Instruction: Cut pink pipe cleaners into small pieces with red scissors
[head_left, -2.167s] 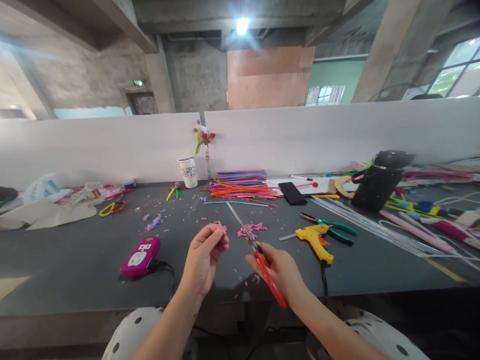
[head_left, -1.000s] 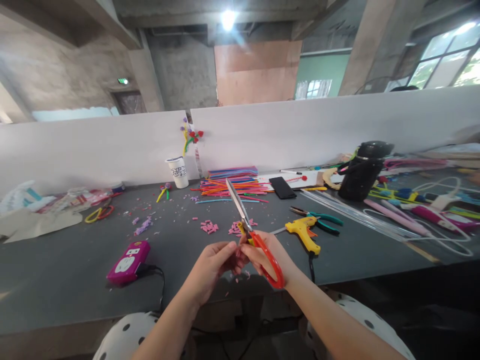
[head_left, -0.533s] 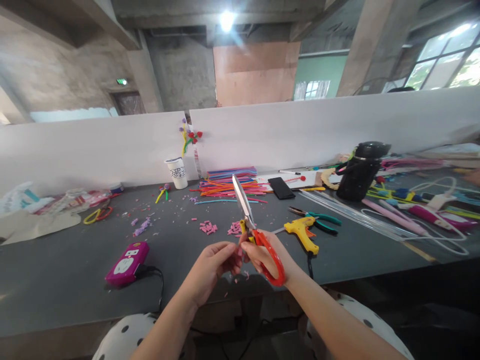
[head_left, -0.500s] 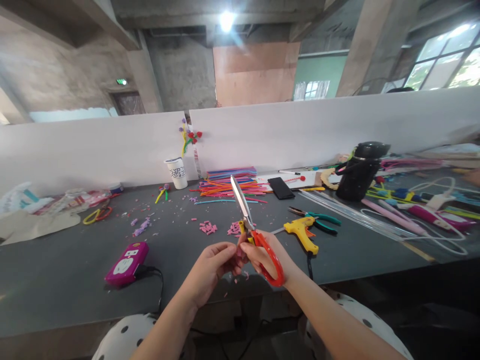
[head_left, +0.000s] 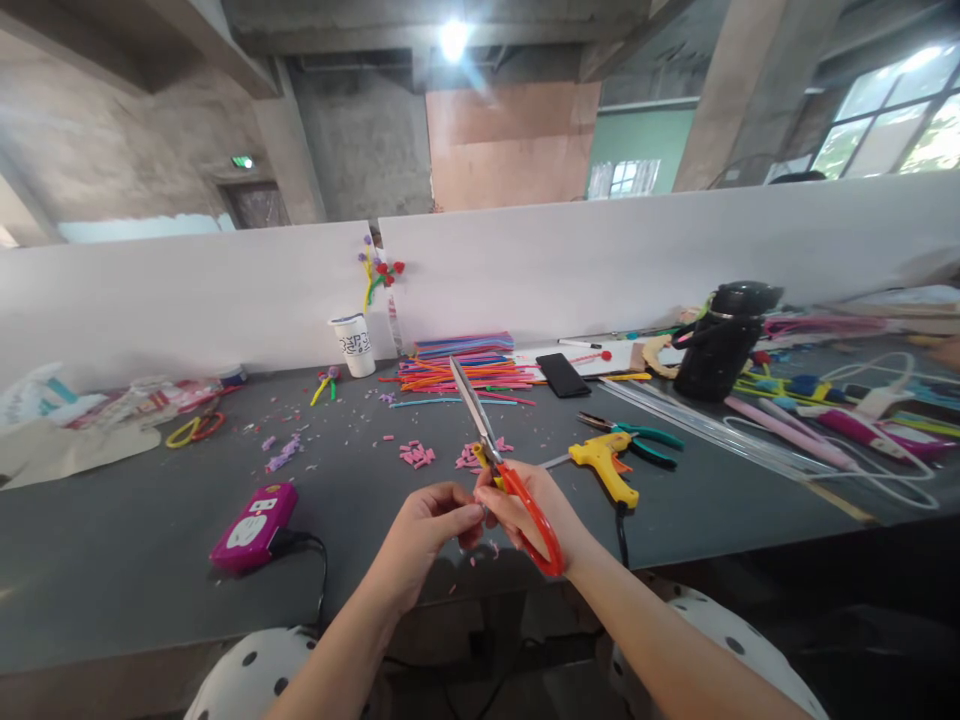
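Red-handled scissors rest in my right hand, their blades together and pointing up and away. My left hand is closed in a pinch, its fingertips meeting those of my right hand; what lies between them is too small to make out. A bit of yellow shows beside the scissors' pivot. Just beyond my hands lie two small heaps of cut pink pieces, one on the left and one partly behind the scissors. Tiny pink scraps are scattered under my fingers.
Bundled coloured pipe cleaners lie at the back beside a white cup and a black phone. Rightward are a yellow glue gun, green-handled pliers and a black flask. A magenta device with a cord sits left.
The scissors have tilted a little to the left in my right hand. My left fingertips have shifted slightly to the right, and the pink bit seen between the fingers no longer shows.
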